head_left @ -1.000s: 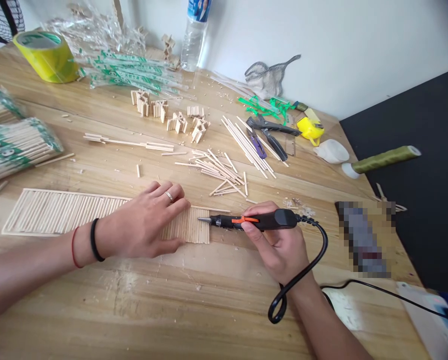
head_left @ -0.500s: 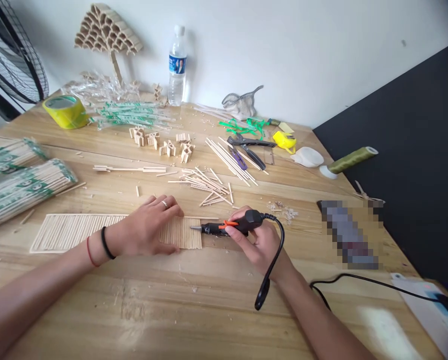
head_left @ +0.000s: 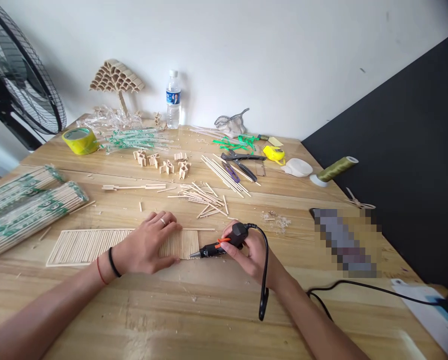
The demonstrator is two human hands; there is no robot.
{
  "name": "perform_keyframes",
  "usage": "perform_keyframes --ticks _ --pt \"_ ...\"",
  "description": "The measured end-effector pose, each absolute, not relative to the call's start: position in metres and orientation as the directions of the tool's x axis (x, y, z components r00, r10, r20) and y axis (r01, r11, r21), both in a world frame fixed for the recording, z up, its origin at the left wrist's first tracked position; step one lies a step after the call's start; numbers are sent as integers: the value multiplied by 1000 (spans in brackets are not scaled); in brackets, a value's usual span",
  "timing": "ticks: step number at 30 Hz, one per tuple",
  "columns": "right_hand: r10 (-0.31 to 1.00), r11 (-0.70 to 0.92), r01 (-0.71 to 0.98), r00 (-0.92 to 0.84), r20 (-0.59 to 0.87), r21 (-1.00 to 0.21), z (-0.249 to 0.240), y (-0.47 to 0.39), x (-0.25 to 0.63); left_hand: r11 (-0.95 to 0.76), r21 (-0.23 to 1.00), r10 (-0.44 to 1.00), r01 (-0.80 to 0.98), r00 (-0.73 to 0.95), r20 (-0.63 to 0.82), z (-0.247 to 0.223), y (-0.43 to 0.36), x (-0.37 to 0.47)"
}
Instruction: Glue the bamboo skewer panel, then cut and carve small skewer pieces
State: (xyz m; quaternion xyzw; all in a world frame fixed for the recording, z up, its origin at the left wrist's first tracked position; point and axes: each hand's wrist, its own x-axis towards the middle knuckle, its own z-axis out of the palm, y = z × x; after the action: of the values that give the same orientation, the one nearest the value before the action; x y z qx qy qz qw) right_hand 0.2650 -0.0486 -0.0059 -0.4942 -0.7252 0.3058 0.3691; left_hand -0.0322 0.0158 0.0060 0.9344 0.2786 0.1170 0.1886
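Head view from over the person's shoulders: the right hand (head_left: 252,252) keeps a closed grip on a black corded tool (head_left: 210,249), its metal tip (head_left: 195,254) at the stick panel's (head_left: 86,245) near right corner; I can't tell whether they touch. The left hand (head_left: 146,245) lies spread across that panel, its grip loose, thumb by the near edge, fingers by the far one. Open bench (head_left: 163,315) runs between panel and person. Loose sticks (head_left: 204,197) lie beyond the far edge. Leftward, clear packets (head_left: 43,204) hold bundled sticks (head_left: 71,199).
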Motion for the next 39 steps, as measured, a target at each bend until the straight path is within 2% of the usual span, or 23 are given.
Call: perform_keyframes --ticks 8,17,24,34,39 --pt "956 284 548 -102 274 -787 -8 -47 259 -776 402 563 485 821 97 3 14 -31" --pt "911 363 589 -61 408 -722 -8 -51 251 -760 444 581 474 801 141 -2 16 -32" --pt "903 424 535 -184 389 -731 -7 -52 253 -762 443 576 472 807 131 -5 17 -32" --pt "904 414 454 -312 294 -789 -2 -55 263 -757 445 581 478 805 123 -5 18 -32" --pt "906 418 453 -276 322 -787 -1 -57 270 -766 444 568 464 812 132 -6 18 -33"
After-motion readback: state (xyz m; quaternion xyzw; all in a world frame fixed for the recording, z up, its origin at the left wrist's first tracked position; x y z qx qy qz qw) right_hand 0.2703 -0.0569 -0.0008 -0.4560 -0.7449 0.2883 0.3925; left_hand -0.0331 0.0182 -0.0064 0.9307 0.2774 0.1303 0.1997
